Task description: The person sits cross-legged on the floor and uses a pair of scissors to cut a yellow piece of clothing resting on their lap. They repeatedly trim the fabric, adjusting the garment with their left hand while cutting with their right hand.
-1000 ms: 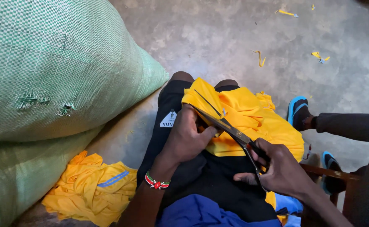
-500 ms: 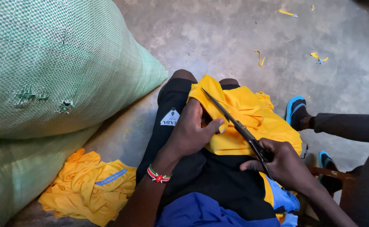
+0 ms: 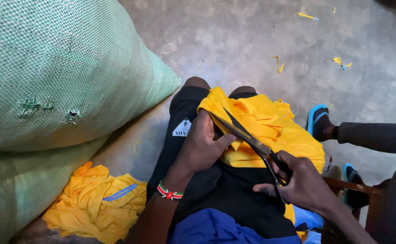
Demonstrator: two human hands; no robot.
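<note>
A yellow garment (image 3: 270, 131) lies across my lap, over black shorts. My left hand (image 3: 202, 147), with a beaded bracelet at the wrist, pinches a fold of the yellow garment near my knee. My right hand (image 3: 299, 180) grips the handles of large dark scissors (image 3: 245, 133). The blades lie open along the fold of cloth, pointing toward my left hand, with the upper tip over the yellow fabric.
Big green woven sacks (image 3: 49, 77) fill the left side. A pile of yellow cloth (image 3: 94, 205) lies on the concrete floor beside them. Yellow scraps (image 3: 277, 63) dot the floor ahead. Another person's legs in blue-soled shoes (image 3: 317, 119) are at the right, by a wooden stool (image 3: 351, 187).
The scissors have slid forward along the yellow fold and the blades have opened. My left hand shifted its pinch on the cloth slightly.
</note>
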